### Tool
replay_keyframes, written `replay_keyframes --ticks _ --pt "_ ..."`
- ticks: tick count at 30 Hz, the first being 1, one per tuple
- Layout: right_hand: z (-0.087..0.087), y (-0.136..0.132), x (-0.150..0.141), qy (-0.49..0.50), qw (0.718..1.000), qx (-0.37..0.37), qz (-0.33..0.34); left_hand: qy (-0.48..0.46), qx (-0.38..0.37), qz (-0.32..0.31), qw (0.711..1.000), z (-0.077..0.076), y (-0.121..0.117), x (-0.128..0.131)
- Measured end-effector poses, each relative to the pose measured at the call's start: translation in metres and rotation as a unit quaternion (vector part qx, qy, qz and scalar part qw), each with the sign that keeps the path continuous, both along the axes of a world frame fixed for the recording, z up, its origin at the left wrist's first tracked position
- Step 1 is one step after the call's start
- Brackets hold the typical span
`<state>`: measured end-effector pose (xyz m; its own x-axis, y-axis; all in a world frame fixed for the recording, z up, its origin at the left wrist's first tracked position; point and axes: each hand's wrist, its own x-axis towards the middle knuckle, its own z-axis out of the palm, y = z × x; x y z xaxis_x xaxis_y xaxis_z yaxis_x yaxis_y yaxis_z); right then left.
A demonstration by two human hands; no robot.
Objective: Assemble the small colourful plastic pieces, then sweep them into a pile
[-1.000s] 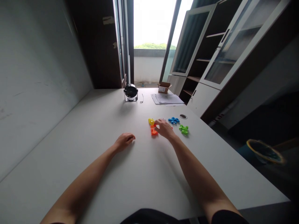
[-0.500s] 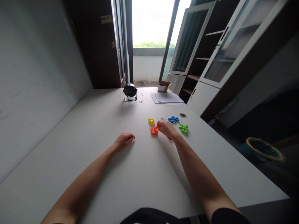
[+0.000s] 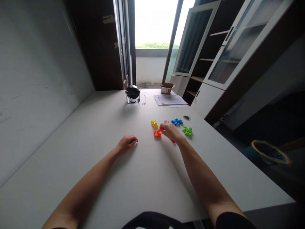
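On the white table, my right hand (image 3: 169, 131) is closed in a pinch on an orange plastic piece (image 3: 161, 129). That piece is at the upper right of a small cluster of orange plastic pieces (image 3: 157, 134); whether it is apart from them I cannot tell. Red pieces (image 3: 172, 141) lie partly hidden under the same hand, and pale pink or white pieces (image 3: 166, 121) show just behind it. To the left, my left hand (image 3: 127, 144) rests on the table with its fingers curled together and nothing visible in them.
Around my right hand lie yellow pieces (image 3: 154, 123), blue pieces (image 3: 177, 122) and green pieces (image 3: 187, 131). Farther back are a round black device on a stand (image 3: 132, 94), papers (image 3: 172, 100) and an open cardboard box (image 3: 167, 88). A cable hole (image 3: 186, 118) is near the right edge.
Almost nothing differs. My right hand has shifted very slightly left with the orange piece in its fingers; my left hand stays in place.
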<state>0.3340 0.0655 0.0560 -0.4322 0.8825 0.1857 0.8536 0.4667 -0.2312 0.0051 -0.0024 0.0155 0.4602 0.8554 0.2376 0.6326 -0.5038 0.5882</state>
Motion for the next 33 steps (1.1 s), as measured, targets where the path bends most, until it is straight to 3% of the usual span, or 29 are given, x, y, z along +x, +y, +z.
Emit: replay_keyframes --ticks 22,33 --pt "-0.003 -0.003 -0.002 -0.024 0.999 -0.019 -0.007 0.003 0.008 -0.014 1.000 -0.005 0.003 -0.002" --pt "0.012 -0.010 -0.010 -0.041 0.998 -0.023 -0.040 0.016 0.001 -0.011 1.000 -0.004 0.002 -0.002"
